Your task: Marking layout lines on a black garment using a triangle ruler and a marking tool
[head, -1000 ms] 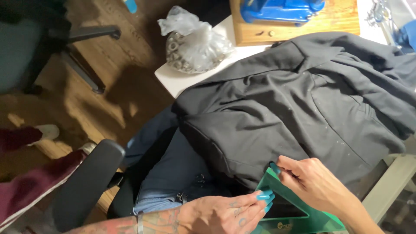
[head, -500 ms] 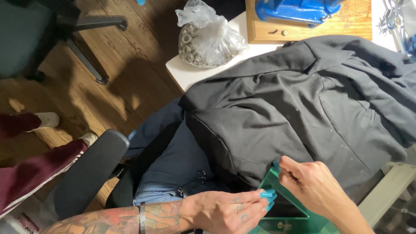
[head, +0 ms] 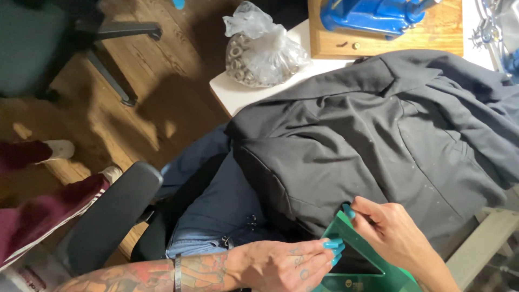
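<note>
At the lower edge of the dark jacket (head: 378, 146), the green triangle ruler (head: 373, 267) lies apex-up between both hands, the left hand (head: 281, 265) pinching its left edge, the right hand (head: 392, 232) pinching its apex just above.

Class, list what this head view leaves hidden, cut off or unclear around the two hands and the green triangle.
- Green triangle ruler: lower part cut by the bottom edge; both hands cover its sides.
- Right hand: wrist runs off frame, so its grip is unclear.
- Left hand: palm side hidden.
- Dark jacket: right part cut off.
- Blue tool: top cut off.
</note>
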